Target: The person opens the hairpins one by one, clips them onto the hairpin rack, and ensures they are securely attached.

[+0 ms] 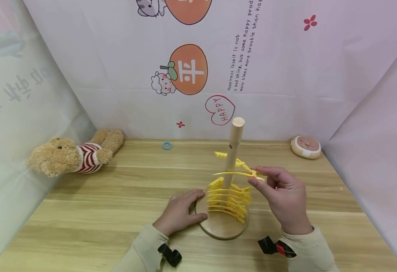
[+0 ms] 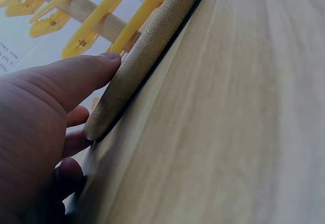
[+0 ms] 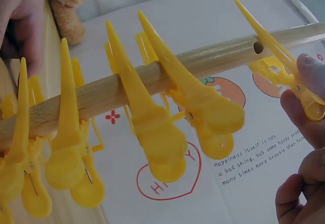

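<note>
A round wooden rod [image 1: 234, 143] rises from a round wooden base [image 1: 219, 226]. Several yellow plastic hair clips [image 1: 215, 211] are stacked along its lower part, their long prongs on either side of the rod. Higher up, my right hand [image 1: 288, 200] pinches the handle end of another yellow hair clip [image 3: 277, 46] between thumb and finger. Its prongs are spread, one in front of the rod and one behind. My left hand [image 1: 181, 211] rests at the base's left edge, fingers extended; the thumb [image 2: 96, 66] touches the rim's top, other fingers lie beside the edge.
A plush bear [image 1: 73, 155] in a striped shirt lies at the back left of the wooden table [image 1: 117, 226]. Near the back edge is a blue ring [image 1: 166, 146]. A round pink-and-white object [image 1: 306, 146] sits at the back right. Printed white sheets enclose the table.
</note>
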Motion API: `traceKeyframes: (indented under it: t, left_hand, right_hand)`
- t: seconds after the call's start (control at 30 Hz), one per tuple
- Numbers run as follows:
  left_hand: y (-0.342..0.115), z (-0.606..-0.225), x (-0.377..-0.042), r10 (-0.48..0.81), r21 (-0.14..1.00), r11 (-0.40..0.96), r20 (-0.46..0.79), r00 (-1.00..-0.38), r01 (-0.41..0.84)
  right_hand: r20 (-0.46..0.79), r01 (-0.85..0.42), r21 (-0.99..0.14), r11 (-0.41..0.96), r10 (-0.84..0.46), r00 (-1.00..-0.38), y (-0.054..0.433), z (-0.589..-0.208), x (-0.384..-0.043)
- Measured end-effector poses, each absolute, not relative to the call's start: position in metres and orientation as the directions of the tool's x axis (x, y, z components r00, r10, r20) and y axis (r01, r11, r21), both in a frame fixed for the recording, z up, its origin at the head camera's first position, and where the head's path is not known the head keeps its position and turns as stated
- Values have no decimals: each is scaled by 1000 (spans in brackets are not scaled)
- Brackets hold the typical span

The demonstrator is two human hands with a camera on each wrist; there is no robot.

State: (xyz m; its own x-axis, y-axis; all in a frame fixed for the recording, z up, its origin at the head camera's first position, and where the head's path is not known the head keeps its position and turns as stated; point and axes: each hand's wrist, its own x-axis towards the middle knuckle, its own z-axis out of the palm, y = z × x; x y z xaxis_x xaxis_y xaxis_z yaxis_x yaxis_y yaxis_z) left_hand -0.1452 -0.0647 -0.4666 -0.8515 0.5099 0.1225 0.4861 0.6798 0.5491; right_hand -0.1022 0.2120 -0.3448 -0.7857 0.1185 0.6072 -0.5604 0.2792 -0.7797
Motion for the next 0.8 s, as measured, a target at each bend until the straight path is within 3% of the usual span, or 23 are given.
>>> traceKeyframes:
  t: [0.27,0.8]
  left_hand:
    - [-65,-468,-146,508,546,685,118,-853,483]
    - [-65,-469,-145,508,544,686,119,-853,484]
  right_hand:
    - [678,-689,-723,-51,136,-722,222,-333,-97]
    - [691,-706,-641,-300,174,-701,240,-320,-91]
